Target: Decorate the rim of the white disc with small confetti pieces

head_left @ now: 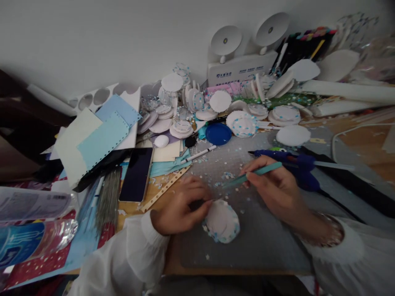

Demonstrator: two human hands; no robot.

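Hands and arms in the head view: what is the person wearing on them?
Both arms are in loose white long sleeves that gather at the wrists. The left hand is bare, with no glove, and I see no ring or watch on it. The right hand is bare too, and at its wrist a pale beaded bracelet shows just above the cuff. No markings on the fabric are visible.

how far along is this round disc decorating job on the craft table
Done: a pile of finished discs with blue-speckled rims sits at the back. In hand: the left hand steadies one white disc, partly rimmed, while the right hand holds a teal tool. Left: its bare edge; some plain discs remain.
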